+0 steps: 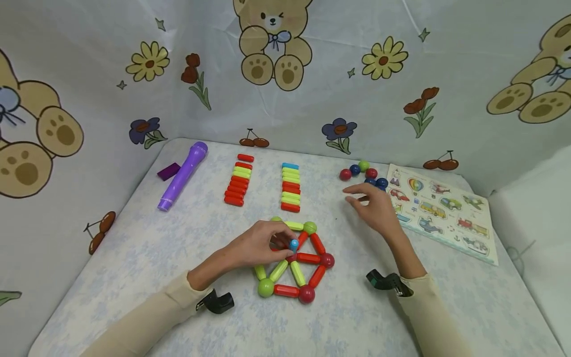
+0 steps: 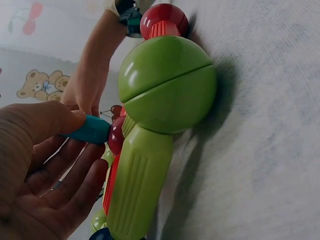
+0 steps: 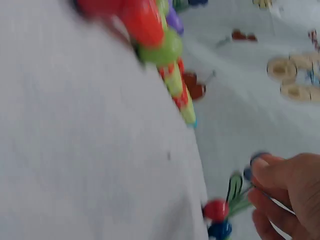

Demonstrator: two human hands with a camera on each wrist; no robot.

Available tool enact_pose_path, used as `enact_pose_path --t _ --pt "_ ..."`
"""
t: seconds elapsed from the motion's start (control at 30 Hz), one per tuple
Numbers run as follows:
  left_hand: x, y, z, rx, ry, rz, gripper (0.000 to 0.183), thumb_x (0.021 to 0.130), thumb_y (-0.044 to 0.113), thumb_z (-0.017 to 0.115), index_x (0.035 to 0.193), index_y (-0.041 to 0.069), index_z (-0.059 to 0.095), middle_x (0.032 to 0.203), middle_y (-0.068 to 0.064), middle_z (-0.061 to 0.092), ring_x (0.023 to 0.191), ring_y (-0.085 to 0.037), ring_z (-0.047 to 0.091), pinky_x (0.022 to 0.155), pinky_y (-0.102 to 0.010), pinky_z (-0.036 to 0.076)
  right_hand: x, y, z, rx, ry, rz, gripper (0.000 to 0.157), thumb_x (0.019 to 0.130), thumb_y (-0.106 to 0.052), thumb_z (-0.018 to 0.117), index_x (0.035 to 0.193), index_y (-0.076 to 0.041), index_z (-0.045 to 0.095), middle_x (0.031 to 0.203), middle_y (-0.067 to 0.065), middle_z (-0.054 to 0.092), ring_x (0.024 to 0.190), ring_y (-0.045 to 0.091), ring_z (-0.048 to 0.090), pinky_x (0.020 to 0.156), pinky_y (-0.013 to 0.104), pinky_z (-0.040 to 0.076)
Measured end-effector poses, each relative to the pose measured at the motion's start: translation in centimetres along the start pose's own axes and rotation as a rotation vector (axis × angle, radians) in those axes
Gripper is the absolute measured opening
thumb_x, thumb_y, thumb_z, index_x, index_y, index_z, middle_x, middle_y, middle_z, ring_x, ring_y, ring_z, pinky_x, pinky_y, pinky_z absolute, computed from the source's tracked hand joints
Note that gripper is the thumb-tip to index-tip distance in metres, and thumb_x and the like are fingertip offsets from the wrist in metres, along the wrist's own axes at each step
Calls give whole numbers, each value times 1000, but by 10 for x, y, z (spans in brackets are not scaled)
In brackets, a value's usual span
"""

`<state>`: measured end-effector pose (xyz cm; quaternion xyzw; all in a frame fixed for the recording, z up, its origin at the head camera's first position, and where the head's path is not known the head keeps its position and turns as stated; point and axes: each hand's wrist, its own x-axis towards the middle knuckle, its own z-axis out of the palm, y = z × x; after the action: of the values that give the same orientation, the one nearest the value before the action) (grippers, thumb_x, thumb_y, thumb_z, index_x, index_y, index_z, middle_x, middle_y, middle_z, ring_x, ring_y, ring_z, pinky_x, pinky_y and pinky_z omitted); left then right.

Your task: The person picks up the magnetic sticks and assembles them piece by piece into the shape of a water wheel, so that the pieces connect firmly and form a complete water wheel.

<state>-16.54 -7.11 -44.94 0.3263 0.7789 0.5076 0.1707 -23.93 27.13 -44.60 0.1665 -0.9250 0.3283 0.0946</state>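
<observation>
My left hand pinches a blue magnetic rod between thumb and fingers. The rod stands upright on the red centre ball of a flat wheel-like figure made of red and yellow-green rods with coloured balls. On the figure's near edge are a green ball and a red ball. To the right, my right hand hovers with thumb and fingers apart, holding nothing. Just beyond its fingertips lies a cluster of loose balls, among them a red ball and a blue ball.
Behind the figure lie two columns of loose rods, one mostly red, the other mixed. A purple stick like a toy microphone lies left beside a dark purple block. An illustrated board lies at right.
</observation>
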Motion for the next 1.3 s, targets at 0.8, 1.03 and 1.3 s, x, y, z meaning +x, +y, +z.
enact_pose_path --t 0.8,1.03,1.3 --pt "0 0 -5 -5 -5 -2 28 95 7 83 120 7 71 110 -2 77 96 -10 76 86 -25 63 -1 21 -20 -36 134 131 34 99 -11 80 131 -1 74 123 20 69 115 39 70 92 32 62" --pt "-1 -5 -28 73 63 -11 29 95 16 86 120 8 73 108 2 78 96 -8 75 89 -30 63 -7 -58 -6 127 18 -131 31 93 -8 86 123 -7 79 121 8 74 111 25 70 88 19 60" --pt "-8 -32 -83 269 337 -112 24 97 14 83 118 5 75 110 -3 78 99 -19 75 93 -40 63 -28 -116 10 261 -266 -300 34 89 -9 89 121 -17 80 121 -6 75 108 12 69 87 35 63"
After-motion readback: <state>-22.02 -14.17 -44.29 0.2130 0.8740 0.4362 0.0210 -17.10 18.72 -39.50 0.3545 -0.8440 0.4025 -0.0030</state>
